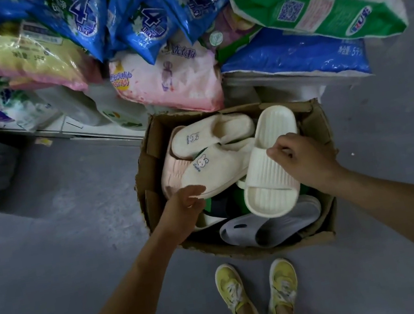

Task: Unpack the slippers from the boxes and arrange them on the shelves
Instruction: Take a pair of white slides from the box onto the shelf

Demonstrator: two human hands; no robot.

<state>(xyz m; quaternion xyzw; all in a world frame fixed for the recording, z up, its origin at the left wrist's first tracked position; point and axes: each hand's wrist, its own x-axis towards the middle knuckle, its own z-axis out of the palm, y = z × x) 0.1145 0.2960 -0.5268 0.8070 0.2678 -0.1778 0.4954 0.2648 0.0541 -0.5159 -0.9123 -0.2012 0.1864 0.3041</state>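
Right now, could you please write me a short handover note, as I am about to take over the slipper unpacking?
Left hand: grips the toe of the near plush slipper.
Right hand: pinches the strap of the cream ribbed slide.
Both slippers are in the open cardboard box on the floor, with a second plush slipper, a pink slipper and a grey slide.
Done: nothing visible; the shelves show only detergent bags.
Left: unpack and shelve everything.
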